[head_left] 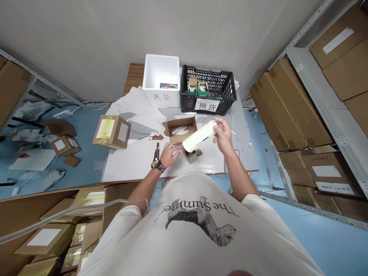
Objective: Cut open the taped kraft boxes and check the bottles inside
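The right grip pinches one white cylinder by its two o'clock end, above the table; whether the left grip, at its eight o'clock end, pinches anything, I cannot tell. Around it: one open carton at ten, one green box at seven, one knife at eight.

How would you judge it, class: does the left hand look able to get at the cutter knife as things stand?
Probably yes: the cutter knife lies on the table close to the left hand, and nothing seems to block the way.
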`<state>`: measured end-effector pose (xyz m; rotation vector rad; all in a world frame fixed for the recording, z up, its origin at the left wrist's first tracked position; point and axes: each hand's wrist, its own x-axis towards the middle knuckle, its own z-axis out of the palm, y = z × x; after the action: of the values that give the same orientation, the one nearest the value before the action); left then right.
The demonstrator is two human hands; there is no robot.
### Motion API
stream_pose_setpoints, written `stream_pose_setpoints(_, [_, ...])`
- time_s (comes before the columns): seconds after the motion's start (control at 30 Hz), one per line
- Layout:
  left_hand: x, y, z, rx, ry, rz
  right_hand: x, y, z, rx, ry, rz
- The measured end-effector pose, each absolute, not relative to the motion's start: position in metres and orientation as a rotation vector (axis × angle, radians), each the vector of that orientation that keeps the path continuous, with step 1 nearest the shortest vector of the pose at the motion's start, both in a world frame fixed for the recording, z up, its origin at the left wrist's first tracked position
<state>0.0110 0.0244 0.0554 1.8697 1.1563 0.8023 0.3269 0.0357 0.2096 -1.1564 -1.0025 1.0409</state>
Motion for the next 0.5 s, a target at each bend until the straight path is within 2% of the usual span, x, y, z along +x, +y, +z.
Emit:
stream_pose_setpoints(0.1, [0.017,0.03,0.095,1.32,1.016,0.877,0.319,0.051,0.209,-1.11,-0.946,1.144])
stream_pose_setpoints(0.2, [0.041,0.031,0.131,0.921,0.664,0.653,0.297,0.063,0.207,-1.062,-0.967,1.208])
stream_pose_setpoints(0.3, [0.065,0.026,0.155,0.729,0.553,0.57,0.273,0.069,0.206,-1.02,-0.906,1.245])
stream_pose_setpoints(0.5, [0.088,0.006,0.162,0.866,0.881,0.981,0.251,0.065,0.206,-1.018,-0.767,1.27])
